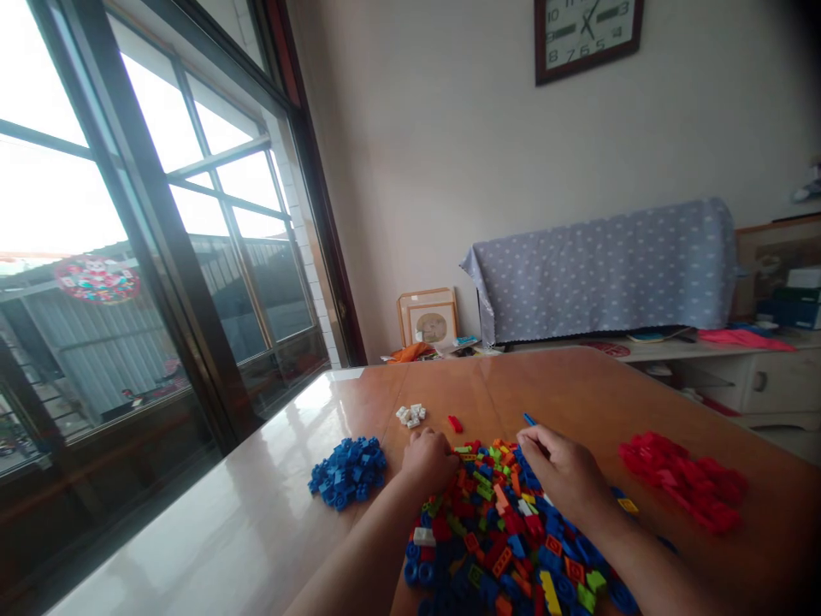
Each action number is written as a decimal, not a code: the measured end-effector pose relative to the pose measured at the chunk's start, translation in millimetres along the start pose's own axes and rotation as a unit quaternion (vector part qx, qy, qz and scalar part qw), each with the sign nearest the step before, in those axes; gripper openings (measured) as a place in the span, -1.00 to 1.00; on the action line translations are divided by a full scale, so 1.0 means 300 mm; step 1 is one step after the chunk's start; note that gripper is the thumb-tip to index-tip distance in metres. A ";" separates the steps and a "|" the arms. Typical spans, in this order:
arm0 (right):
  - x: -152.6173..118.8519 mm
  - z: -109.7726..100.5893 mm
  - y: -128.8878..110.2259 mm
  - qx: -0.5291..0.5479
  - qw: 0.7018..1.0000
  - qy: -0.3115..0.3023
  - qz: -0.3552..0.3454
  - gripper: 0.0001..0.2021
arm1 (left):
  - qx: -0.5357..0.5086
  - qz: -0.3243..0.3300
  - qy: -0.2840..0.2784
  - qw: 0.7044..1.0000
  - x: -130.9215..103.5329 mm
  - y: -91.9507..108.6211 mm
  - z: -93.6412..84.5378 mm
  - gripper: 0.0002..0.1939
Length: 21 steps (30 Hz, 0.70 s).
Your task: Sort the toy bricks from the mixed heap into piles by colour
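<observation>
A large pile of mixed coloured bricks [504,535] lies on the table in front of me. My left hand [428,460] rests at the pile's back left edge, its fingers curled down and mostly hidden. My right hand [564,470] is over the pile's right side, fingers closed in a loose fist; whether it holds anything is not clear. A small blue piece [529,419] shows just behind its fingertips. One red brick [455,423] lies apart behind the pile, near a small group of white bricks [411,416]. Blue bricks [348,472] are heaped at the left, red bricks [683,481] at the right.
The glossy wooden table [256,513] reaches toward a wall with a clock [587,34]. A large window stands at the left. Beyond the table are a low cabinet [779,385], a cloth-covered object [603,274] and picture frames [428,321].
</observation>
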State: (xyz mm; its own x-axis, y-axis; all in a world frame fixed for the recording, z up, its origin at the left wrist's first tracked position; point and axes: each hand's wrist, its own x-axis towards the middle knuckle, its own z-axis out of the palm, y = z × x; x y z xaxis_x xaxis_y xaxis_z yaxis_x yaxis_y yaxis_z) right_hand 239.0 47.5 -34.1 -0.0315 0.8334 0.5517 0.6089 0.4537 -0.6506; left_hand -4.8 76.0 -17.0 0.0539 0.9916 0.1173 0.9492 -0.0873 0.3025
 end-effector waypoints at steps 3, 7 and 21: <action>0.000 -0.002 -0.001 -0.003 1.000 -0.005 0.004 -0.66 | -0.016 -0.005 0.008 1.000 -0.005 0.007 -0.004 -0.81; 0.003 -0.003 -0.001 -0.003 1.000 -0.006 0.006 -0.67 | -0.054 0.003 0.037 0.998 -0.029 0.001 -0.022 -0.77; -0.001 -0.006 -0.003 -0.002 1.000 -0.004 0.006 -0.67 | -0.238 -0.009 0.075 0.968 -0.091 -0.196 -0.076 -0.76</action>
State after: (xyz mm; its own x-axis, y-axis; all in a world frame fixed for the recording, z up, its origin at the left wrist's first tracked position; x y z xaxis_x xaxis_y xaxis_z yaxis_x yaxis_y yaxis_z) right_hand 239.8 46.2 -32.9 -0.0302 0.8416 0.5392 0.6121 0.4421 -0.6557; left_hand -69.1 51.8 -16.3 -0.0415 0.9714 0.2339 0.6969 -0.1396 0.7034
